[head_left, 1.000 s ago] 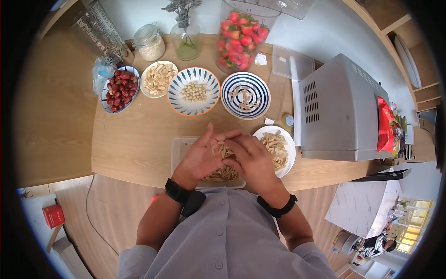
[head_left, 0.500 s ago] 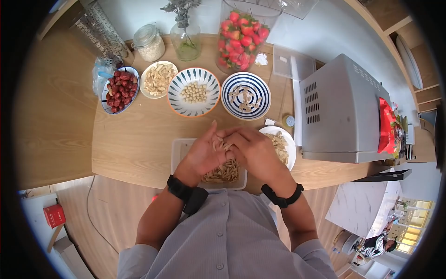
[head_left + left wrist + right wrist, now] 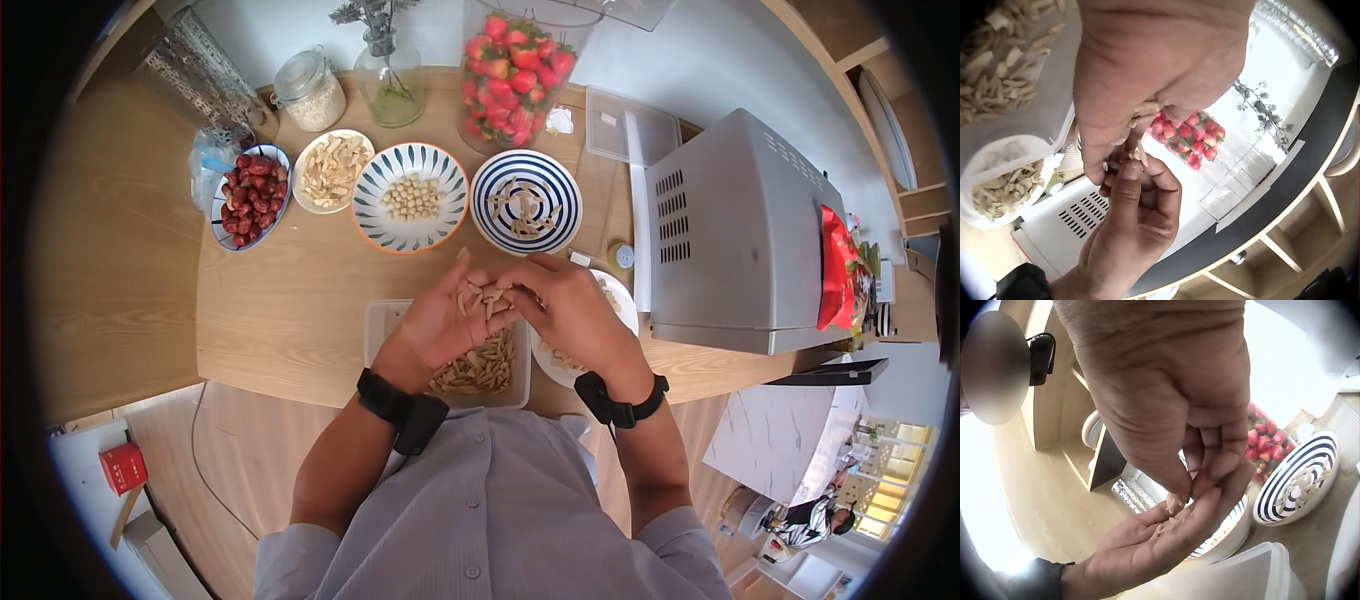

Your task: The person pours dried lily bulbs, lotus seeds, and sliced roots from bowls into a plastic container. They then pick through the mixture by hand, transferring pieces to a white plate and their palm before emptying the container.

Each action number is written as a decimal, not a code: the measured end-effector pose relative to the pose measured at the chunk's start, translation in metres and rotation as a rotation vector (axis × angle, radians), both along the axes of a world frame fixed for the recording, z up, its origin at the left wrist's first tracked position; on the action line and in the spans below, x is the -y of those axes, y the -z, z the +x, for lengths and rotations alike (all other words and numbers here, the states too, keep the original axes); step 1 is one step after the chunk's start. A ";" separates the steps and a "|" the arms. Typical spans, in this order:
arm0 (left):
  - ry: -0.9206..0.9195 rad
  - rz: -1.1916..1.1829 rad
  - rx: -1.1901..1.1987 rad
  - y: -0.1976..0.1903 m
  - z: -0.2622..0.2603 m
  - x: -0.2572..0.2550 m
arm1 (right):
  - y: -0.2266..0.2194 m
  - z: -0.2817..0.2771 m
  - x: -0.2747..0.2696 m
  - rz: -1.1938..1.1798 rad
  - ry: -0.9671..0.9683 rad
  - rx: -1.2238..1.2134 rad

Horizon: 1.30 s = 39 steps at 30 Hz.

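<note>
**Pale slivers [image 3: 487, 300] being held above a clear tub [image 3: 378, 325]**

The slivers are being cradled on the upturned left hand [image 3: 437, 322], its thumb being held apart from its fingers. One is being pinched between the right hand's [image 3: 582, 318] thumb and fingertips. A white plate [image 3: 627, 305] (just beside the tub) is being partly covered.

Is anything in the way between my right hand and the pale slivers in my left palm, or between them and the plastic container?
Nothing visible separates your right hand from the pale slivers. Only your left hand lies under them, partly over the plastic container.
</note>
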<state>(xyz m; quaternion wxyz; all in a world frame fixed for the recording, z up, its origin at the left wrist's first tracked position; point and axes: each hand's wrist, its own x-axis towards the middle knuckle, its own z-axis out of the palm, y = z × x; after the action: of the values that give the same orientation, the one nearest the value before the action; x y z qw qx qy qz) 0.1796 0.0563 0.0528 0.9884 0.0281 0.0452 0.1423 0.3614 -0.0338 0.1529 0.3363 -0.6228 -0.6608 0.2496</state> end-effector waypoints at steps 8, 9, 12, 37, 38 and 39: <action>0.020 0.102 -0.175 -0.015 0.001 -0.006 | -0.005 0.009 -0.006 -0.125 -0.003 -0.172; 0.017 0.115 -0.187 -0.016 0.002 -0.009 | -0.007 0.011 -0.008 -0.161 0.009 -0.163; 0.002 0.112 -0.166 -0.020 0.005 -0.013 | 0.007 0.022 -0.015 -0.146 0.076 -0.373; -0.005 0.106 -0.043 -0.003 0.037 -0.036 | 0.029 0.003 -0.023 0.256 0.104 0.216; 0.001 0.117 -0.024 0.007 0.038 -0.037 | 0.030 0.002 -0.025 0.234 0.112 0.235; 0.006 0.128 -0.002 0.008 0.040 -0.039 | 0.032 0.003 -0.027 0.213 0.118 0.254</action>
<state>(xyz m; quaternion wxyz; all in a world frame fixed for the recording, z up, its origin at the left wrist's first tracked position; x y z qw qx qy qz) 0.2201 0.0950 0.0450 0.9849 0.0917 0.0371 0.1420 0.3643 -0.0065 0.1207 0.3283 -0.6480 -0.6829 0.0773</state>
